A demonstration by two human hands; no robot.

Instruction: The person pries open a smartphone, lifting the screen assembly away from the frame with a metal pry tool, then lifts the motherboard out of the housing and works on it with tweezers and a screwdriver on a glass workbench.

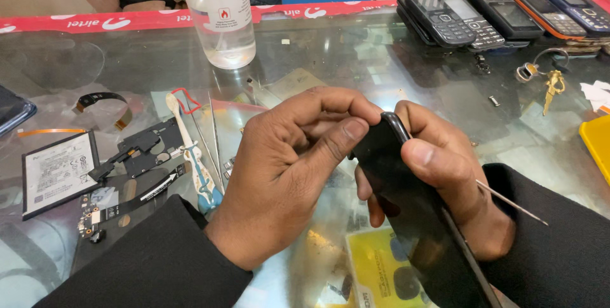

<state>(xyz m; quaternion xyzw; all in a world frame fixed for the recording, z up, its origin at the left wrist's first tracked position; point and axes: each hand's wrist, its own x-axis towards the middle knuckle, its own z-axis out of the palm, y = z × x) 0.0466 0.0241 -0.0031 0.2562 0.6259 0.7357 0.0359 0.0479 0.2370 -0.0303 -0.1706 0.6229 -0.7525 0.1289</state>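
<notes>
Glass counter: battery, toothbrush, bottle, keypad phones.

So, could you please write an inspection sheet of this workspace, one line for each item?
Surface: glass counter, reflective, with a red strip along its far edge.
Job's things: black smartphone, tilted, held by both hands; thin metal tool sticks out behind the right hand.
Clutter: phone battery, black phone parts, toothbrush, tweezers, clear liquid bottle, keypad phones, keys, yellow item.
Grips: left hand pinches the phone's top edge; right hand wraps around the phone's side.
Cables: flat flex cables at left.
Surroundings: another person partly visible behind the counter.
</notes>
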